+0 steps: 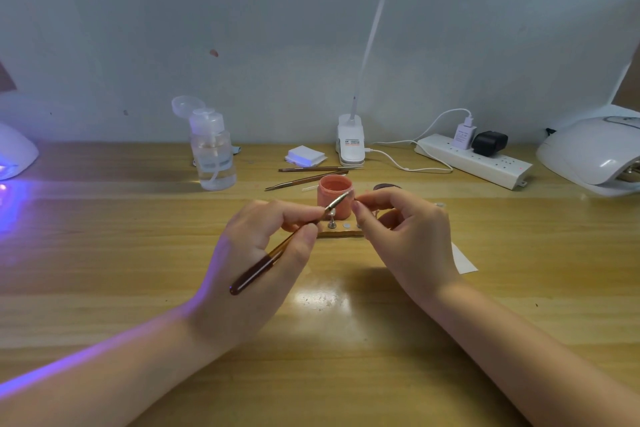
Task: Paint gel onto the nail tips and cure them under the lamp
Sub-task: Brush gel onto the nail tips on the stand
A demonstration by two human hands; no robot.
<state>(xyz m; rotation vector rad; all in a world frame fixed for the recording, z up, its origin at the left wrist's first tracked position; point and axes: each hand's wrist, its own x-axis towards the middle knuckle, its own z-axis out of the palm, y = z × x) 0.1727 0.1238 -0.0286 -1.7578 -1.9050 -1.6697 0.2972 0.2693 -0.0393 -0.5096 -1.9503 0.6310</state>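
My left hand [273,246] grips the brush [287,241]; its long axis runs from 7 to 1 o'clock, tip at the gel pot [335,196]; my right hand [398,222] pinches, I think, a nail tip, too small to tell, just at 3 o'clock of the bristles.

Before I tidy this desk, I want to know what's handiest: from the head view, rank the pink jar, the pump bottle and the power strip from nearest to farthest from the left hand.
From the left hand:
1. Pink jar, just beyond the fingertips, at centre.
2. Pump bottle, farther back, on the left.
3. Power strip, far right, by the wall.
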